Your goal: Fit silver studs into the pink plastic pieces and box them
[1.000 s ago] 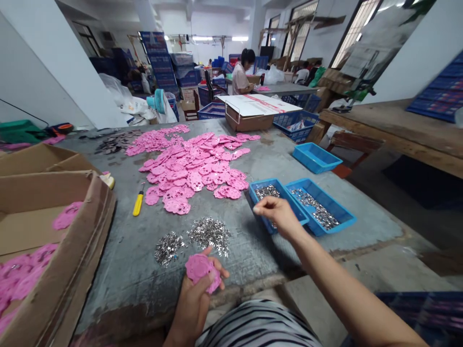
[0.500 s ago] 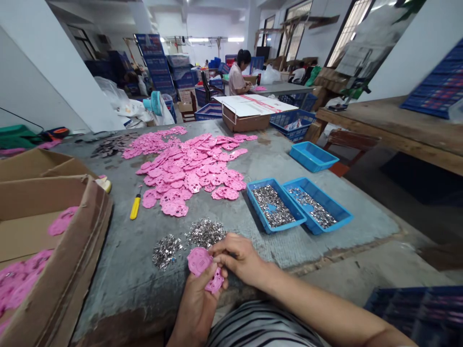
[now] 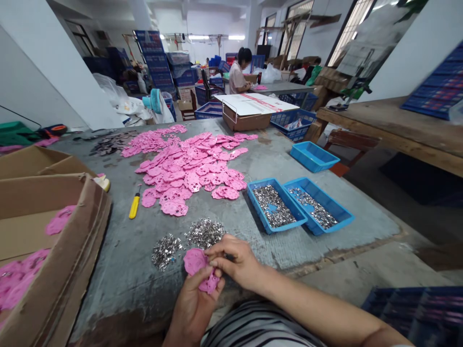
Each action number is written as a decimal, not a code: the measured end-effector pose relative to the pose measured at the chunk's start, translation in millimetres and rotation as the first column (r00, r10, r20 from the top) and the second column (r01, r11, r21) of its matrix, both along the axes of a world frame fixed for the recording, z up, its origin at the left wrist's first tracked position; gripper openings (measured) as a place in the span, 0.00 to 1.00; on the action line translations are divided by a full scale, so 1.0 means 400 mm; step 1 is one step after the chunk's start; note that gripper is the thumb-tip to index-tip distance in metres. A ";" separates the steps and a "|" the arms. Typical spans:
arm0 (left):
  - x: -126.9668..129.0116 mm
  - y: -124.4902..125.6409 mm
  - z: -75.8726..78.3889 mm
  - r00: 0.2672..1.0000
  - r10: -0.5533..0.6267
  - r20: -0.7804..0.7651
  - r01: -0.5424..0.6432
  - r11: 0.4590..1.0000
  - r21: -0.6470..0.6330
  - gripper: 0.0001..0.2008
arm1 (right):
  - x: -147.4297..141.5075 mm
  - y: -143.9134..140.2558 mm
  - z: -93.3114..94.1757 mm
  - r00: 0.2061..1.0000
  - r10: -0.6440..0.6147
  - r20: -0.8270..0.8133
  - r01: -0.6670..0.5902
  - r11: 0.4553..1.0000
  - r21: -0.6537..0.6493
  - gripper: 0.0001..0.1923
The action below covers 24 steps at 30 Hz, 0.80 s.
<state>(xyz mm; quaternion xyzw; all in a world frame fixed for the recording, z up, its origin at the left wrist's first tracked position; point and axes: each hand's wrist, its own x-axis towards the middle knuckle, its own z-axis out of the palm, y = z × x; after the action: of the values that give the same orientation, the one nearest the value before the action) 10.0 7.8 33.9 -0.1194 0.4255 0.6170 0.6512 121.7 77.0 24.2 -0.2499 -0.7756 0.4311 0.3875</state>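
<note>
A pink plastic piece with small holes is gripped by my left hand, thumb across its face and fingers behind. My right hand has its thumb and forefinger pinched at the upper right edge of that piece. Whatever sits between those fingertips is too small to make out. Just beyond my hands lie two heaps of small shiny metal clips, a larger heap and a smaller heap to its left. Farther back spreads a big pile of similar pink pieces.
Two blue trays of metal bits stand at right, another blue tray behind them. A yellow-handled screwdriver lies left of the pile. An open cardboard box holds pink pieces. Beyond the table, a person sits working.
Both hands and the pink piece have shifted slightly left, and the piece has turned a little. My right fingertips stay at its edge.
</note>
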 end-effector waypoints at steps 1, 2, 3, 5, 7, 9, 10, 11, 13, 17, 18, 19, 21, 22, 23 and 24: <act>0.000 -0.002 -0.001 0.999 0.009 -0.048 -0.008 1.000 0.016 0.14 | -0.002 -0.002 0.002 1.000 -0.005 -0.003 0.005 1.000 -0.007 0.06; 0.000 -0.003 -0.003 0.994 0.017 -0.110 -0.012 0.999 0.043 0.15 | -0.005 -0.005 0.003 1.000 -0.020 -0.005 0.020 1.000 -0.015 0.05; 0.000 -0.005 -0.005 0.983 0.023 -0.182 -0.009 0.997 0.078 0.16 | -0.008 -0.006 0.005 0.999 -0.039 -0.002 0.039 0.999 -0.022 0.03; 0.000 -0.005 -0.011 0.944 0.037 -0.329 0.011 0.990 0.143 0.18 | -0.012 -0.006 0.009 0.997 -0.067 0.036 0.068 0.997 -0.024 0.04; 0.001 -0.003 -0.015 0.898 0.058 -0.436 0.018 0.986 0.168 0.17 | -0.014 -0.002 0.017 0.993 -0.067 0.100 0.070 0.997 -0.031 0.05; 0.006 0.000 -0.011 0.869 0.085 -0.487 -0.003 0.986 0.167 0.17 | -0.012 0.003 0.027 0.991 -0.016 0.131 0.031 0.993 -0.113 0.08; 0.009 0.001 -0.006 0.863 0.100 -0.494 -0.018 0.985 0.170 0.17 | -0.011 0.005 0.033 0.993 0.031 0.115 -0.007 0.978 -0.207 0.10; 0.012 0.003 0.001 0.863 0.108 -0.494 -0.020 0.983 0.180 0.18 | -0.009 0.007 0.039 0.994 0.078 0.081 -0.049 0.948 -0.315 0.12; 0.014 0.009 0.014 0.882 0.121 -0.456 -0.014 0.973 0.230 0.21 | -0.008 0.012 0.048 0.989 0.150 -0.014 -0.135 0.845 -0.518 0.14; 0.005 0.023 0.029 0.946 0.129 -0.298 -0.053 0.967 0.251 0.20 | -0.013 0.019 0.054 0.998 0.050 0.037 -0.022 0.841 -0.540 0.12; 0.004 0.024 0.029 0.952 0.150 -0.266 -0.085 0.967 0.240 0.20 | -0.015 0.018 0.053 0.998 0.030 0.061 0.006 0.855 -0.518 0.12; 0.003 0.024 0.029 0.955 0.170 -0.242 -0.113 0.966 0.231 0.20 | -0.017 0.016 0.052 0.997 0.017 0.081 0.025 0.869 -0.494 0.12; 0.004 0.023 0.027 0.956 0.198 -0.216 -0.148 0.963 0.225 0.19 | -0.021 0.010 0.050 0.994 0.002 0.105 0.046 0.891 -0.453 0.13; 0.005 0.022 0.025 0.957 0.201 -0.208 -0.152 0.961 0.229 0.19 | -0.023 0.007 0.050 0.993 0.000 0.115 0.051 0.894 -0.445 0.13; 0.006 0.021 0.023 0.959 0.199 -0.203 -0.150 0.961 0.234 0.19 | -0.024 0.004 0.049 0.993 0.000 0.122 0.055 0.893 -0.446 0.14; 0.007 0.021 0.021 0.961 0.194 -0.198 -0.145 0.961 0.236 0.20 | -0.026 0.002 0.048 0.992 0.003 0.126 0.055 0.889 -0.454 0.14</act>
<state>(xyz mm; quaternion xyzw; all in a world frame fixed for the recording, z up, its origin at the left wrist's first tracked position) 12.7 16.2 42.3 -0.0143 0.4122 0.7234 0.5538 111.1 77.9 43.5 -0.3703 -0.6716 0.5797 0.2753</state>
